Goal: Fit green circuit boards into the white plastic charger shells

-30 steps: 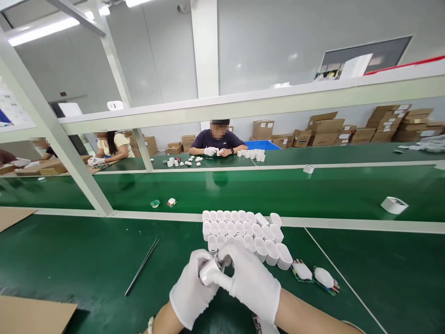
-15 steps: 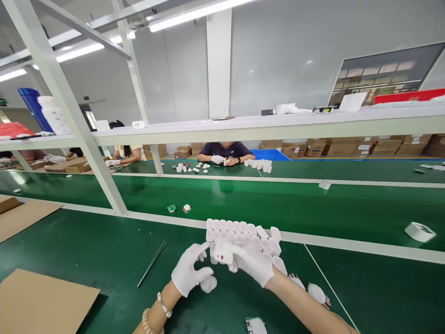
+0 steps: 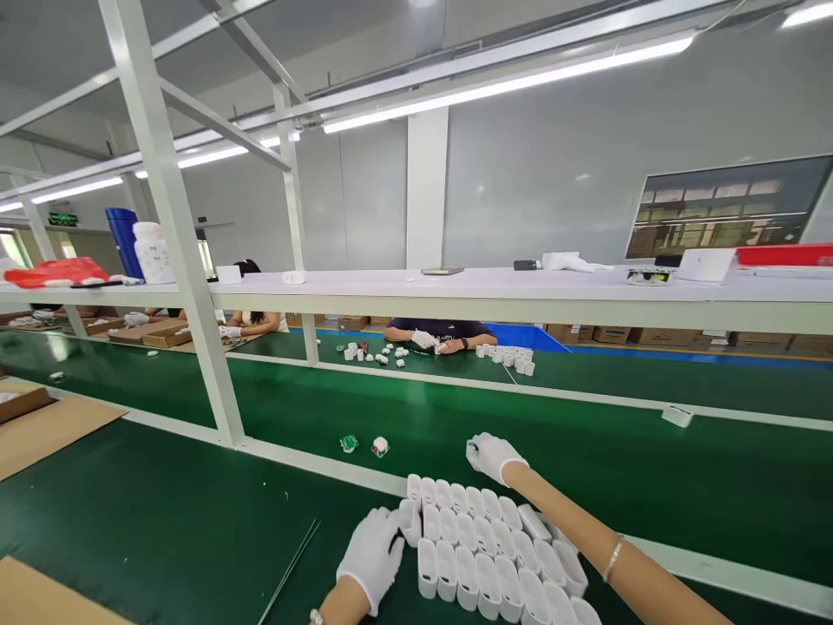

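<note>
A: Head view, only one. Left hand [image 3: 372, 555], white glove, low centre of the frame, fingers [image 3: 390, 526] loosely spread and flat, tips touching the left edge of the block of white shells [image 3: 485, 555]. Holding nothing.

B: Right hand [image 3: 495, 455]?

A: Just right of centre, reached out over the green belt [image 3: 618, 469] past the far edge of the block. Fingers curled round a small white piece [image 3: 473, 451], mostly hidden, can't tell what part it is.

B: Where do the shells sit?

A: Bottom centre on the near green table [image 3: 162, 529], upright in tight rows, open ends up, running off the bottom right.

B: How far along?

A: My read: many shells stand in rows, all look empty from here. Two loose bits lie on the belt left of the right hand, a green board [image 3: 349, 444] and a small white part [image 3: 380, 446]. Can't judge what share is finished.

B: Other stuff?

A: Tweezers [image 3: 290, 569] lower left of the hands, cardboard [image 3: 39, 599] bottom left corner. Co-worker's gloved hands [image 3: 426, 340] at the far table, mid-frame, with more white pieces.
</note>
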`<control>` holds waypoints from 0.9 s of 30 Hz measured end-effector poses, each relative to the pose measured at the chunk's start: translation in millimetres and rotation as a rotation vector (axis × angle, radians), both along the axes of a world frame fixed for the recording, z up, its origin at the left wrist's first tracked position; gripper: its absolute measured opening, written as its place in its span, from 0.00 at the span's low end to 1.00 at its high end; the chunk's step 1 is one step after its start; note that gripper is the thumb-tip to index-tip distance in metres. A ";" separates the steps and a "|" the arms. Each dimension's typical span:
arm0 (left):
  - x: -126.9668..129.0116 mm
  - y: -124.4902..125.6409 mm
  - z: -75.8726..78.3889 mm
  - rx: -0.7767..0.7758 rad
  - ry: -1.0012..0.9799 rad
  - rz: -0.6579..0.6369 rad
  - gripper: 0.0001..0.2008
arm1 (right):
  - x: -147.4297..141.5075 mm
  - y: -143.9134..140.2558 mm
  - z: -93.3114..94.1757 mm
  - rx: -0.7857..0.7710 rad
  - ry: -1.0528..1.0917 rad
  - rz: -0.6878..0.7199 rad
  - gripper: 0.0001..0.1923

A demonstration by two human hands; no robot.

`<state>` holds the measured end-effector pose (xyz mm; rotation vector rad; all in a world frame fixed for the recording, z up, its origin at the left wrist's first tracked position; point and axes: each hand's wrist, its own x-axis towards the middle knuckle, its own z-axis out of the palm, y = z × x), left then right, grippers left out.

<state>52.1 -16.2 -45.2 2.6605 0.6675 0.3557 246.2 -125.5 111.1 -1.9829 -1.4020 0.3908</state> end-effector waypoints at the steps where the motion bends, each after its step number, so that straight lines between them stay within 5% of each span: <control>1: 1.4 0.7 -0.3 -0.001 -0.003 0.006 0.24 | 5.6 6.2 -2.5 -0.028 -0.003 0.000 0.12; 11: -21.6 2.8 -7.3 -0.211 -0.287 0.033 0.20 | 11.2 116.0 -58.7 -0.293 0.046 0.151 0.14; 15: -28.6 -1.9 3.7 -0.331 -0.492 -0.009 0.13 | 9.3 131.4 -70.6 -0.312 0.059 0.194 0.10; 18: -30.1 -6.5 12.4 -0.361 -0.600 -0.052 0.04 | 8.9 118.6 -66.8 -0.270 0.099 0.234 0.10; 22: -36.8 -16.3 19.4 -0.434 -0.705 0.068 0.22 | 3.1 74.4 -49.2 -0.128 0.156 0.298 0.13; 27: -54.4 -30.2 37.1 -0.470 -0.670 -0.002 0.21 | -22.2 -9.0 -31.9 0.050 0.156 0.286 0.16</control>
